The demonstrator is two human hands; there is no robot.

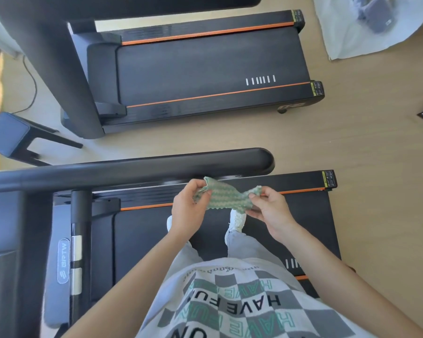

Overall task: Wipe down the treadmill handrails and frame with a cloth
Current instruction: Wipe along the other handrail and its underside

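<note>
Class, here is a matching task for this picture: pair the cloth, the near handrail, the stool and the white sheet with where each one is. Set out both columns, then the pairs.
Things:
1. cloth
2. near handrail
3. stool
4. white sheet

Places:
A. on the floor, far left
B. pinched between the left hand and right hand
C. on the floor, top right corner
D. just beyond the hands, untouched

Pairs: 1-B; 2-D; 3-A; 4-C
</note>
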